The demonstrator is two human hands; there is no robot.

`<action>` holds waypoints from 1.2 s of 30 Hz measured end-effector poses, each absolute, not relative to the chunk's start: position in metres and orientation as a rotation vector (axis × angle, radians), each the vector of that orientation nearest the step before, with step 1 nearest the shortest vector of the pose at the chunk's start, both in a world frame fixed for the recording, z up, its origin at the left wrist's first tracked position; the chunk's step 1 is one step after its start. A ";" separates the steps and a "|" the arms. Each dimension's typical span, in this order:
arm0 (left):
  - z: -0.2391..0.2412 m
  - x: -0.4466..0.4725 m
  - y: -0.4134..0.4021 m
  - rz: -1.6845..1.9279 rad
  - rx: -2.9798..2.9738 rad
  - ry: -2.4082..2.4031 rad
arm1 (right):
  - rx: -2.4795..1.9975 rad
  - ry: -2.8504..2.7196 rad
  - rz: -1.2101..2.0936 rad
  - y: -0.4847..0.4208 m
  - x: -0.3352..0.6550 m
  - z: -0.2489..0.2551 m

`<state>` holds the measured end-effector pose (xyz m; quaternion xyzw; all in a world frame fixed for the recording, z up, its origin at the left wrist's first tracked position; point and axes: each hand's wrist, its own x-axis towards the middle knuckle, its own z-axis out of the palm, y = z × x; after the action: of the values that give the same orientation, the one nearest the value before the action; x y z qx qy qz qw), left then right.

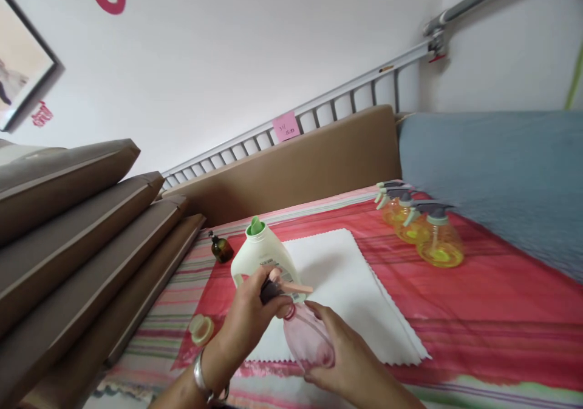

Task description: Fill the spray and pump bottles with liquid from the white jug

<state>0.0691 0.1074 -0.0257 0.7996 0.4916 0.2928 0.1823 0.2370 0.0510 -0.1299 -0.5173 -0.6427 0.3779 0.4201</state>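
My left hand [248, 312] grips a trigger spray head [296, 287], dark with a peach-coloured trigger, just above the neck of a pink translucent bottle. My right hand [348, 357] is wrapped round the body of that pink bottle [307, 336], which tilts a little to the left. A thin tube shows inside the bottle; whether the spray head touches the neck cannot be made out. Right behind my left hand stands a white detergent jug [268, 250] with a green spout. Under it lies a white zigzag-edged cloth [359, 294]. A pale round cap [201, 330] sits left of my left wrist.
Several spray bottles [439, 248] with yellow liquid stand in a row at the right. A dark brown pump bottle [221, 249] is behind the jug's left side. Stacked brown cushions [86, 239] rise at the left. A red striped cover [492, 318] lies underneath.
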 end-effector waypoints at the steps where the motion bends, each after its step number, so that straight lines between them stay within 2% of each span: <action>1: -0.027 0.072 0.109 0.826 2.263 1.357 | -1.297 -1.604 0.945 0.051 0.239 -0.130; 7: -0.016 0.077 0.115 0.822 2.230 1.230 | -1.267 -1.566 0.948 0.054 0.242 -0.128; 14: -0.029 0.081 0.112 1.143 2.195 1.263 | -1.228 -1.506 0.937 0.055 0.243 -0.132; 21: -0.024 0.086 0.119 0.883 2.107 1.056 | -1.220 -1.505 0.981 0.053 0.243 -0.134; 31: -0.032 0.085 0.124 1.305 1.811 1.119 | -1.150 -1.471 1.007 0.056 0.241 -0.134; 36: -0.047 0.085 0.125 1.356 1.483 1.020 | -1.115 -1.418 1.003 0.057 0.241 -0.131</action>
<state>0.0853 0.1246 -0.0469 0.5944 0.4087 0.5433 0.4295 0.2411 0.0574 -0.1310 -0.4635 -0.5898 0.4171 0.5132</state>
